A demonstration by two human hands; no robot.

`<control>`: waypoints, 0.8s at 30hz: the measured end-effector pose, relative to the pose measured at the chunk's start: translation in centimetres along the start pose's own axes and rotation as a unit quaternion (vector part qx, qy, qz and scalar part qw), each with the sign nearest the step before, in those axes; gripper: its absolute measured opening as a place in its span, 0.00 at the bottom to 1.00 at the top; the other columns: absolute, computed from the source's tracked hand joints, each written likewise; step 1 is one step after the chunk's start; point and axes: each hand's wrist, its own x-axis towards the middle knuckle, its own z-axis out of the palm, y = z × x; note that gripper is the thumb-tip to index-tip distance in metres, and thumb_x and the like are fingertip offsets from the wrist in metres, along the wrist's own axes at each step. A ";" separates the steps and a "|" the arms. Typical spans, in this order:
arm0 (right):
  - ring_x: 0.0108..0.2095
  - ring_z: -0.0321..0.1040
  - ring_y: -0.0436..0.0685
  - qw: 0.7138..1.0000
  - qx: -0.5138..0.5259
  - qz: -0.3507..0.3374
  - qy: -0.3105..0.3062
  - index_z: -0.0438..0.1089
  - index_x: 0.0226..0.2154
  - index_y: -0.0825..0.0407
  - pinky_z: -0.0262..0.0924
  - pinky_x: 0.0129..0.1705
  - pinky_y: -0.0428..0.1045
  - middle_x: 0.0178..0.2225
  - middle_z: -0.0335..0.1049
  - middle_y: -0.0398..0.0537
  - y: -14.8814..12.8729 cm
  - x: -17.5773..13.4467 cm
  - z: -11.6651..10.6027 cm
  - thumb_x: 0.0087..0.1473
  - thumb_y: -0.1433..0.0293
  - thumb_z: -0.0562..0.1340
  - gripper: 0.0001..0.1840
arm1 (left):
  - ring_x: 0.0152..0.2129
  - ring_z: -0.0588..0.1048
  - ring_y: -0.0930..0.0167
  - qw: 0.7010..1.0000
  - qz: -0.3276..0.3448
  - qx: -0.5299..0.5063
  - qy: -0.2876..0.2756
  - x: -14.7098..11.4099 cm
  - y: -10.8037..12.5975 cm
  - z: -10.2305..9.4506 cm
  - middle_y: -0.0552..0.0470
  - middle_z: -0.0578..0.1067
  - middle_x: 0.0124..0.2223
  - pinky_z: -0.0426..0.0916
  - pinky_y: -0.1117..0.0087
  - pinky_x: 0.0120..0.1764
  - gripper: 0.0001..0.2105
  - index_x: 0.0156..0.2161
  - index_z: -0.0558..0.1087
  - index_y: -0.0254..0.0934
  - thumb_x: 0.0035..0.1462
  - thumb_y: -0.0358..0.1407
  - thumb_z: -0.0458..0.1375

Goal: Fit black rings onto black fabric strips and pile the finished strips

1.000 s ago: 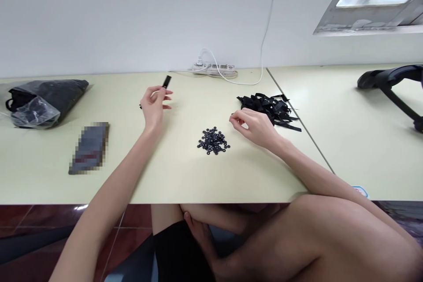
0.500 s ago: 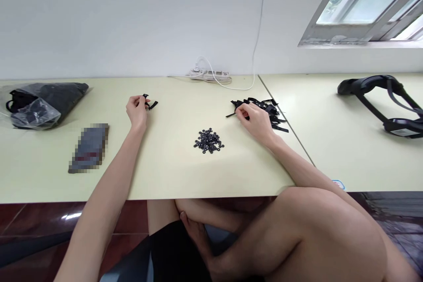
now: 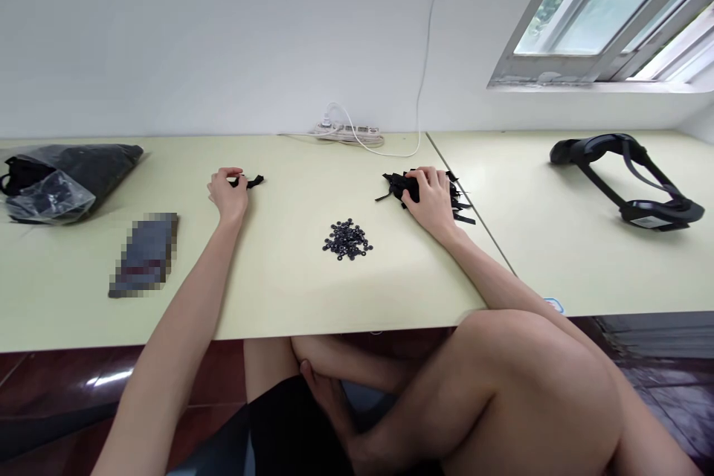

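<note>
My left hand (image 3: 227, 195) is at the table's left middle, its fingers curled round a short black strap (image 3: 255, 182). One end of that strap sticks out to the right of the fingers; the rest is partly hidden. On the right, my right hand (image 3: 433, 201) lies over a pile of black straps (image 3: 397, 184), fingers apart and resting on top. Several strap ends poke out around it, and the hand covers the middle of the pile. Between the hands and closer to me is a heap of small black ring-shaped pieces (image 3: 346, 239).
A plastic bag with black material (image 3: 78, 178) lies far left, near a blurred dark flat object (image 3: 146, 254). A power strip (image 3: 349, 134) with a white cable stands against the wall. A black headset (image 3: 628, 178) rests on the right table, past the seam.
My right hand has gone from a pinch at the pile's left side to fingers spread over it. The strap in my left hand has been lowered. The view has shifted slightly.
</note>
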 end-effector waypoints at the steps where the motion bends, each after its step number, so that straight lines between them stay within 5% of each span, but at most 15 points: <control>1: 0.60 0.65 0.77 1.000 0.000 0.005 0.001 0.74 0.57 0.51 0.61 0.65 0.70 0.60 0.73 0.66 0.1 0.0 0.1 0.68 0.68 0.61 0.17 | 0.61 0.69 0.51 1.000 -0.010 0.015 0.016 -0.1 0.1 0.0 0.42 0.76 0.53 0.55 0.41 0.71 0.07 0.44 0.74 0.40 0.66 0.25 0.61; 14: 0.55 0.69 0.72 0.999 0.026 -0.029 0.001 0.75 0.47 0.46 0.61 0.63 0.67 0.48 0.82 0.57 0.0 -0.6 -0.7 0.74 0.70 0.55 0.13 | 0.62 0.69 0.51 0.996 0.002 0.041 0.076 -1.3 1.8 -0.2 0.41 0.74 0.55 0.56 0.42 0.70 0.09 0.41 0.75 0.40 0.65 0.23 0.58; 24: 0.63 0.66 0.72 0.985 0.001 -0.116 -0.127 0.77 0.62 0.49 0.57 0.68 0.68 0.56 0.81 0.59 -0.3 -0.1 -0.2 0.76 0.71 0.51 0.24 | 0.56 0.73 0.56 0.998 0.011 -0.019 0.054 -2.2 1.9 -0.3 0.44 0.77 0.53 0.63 0.50 0.66 0.13 0.40 0.77 0.41 0.65 0.20 0.56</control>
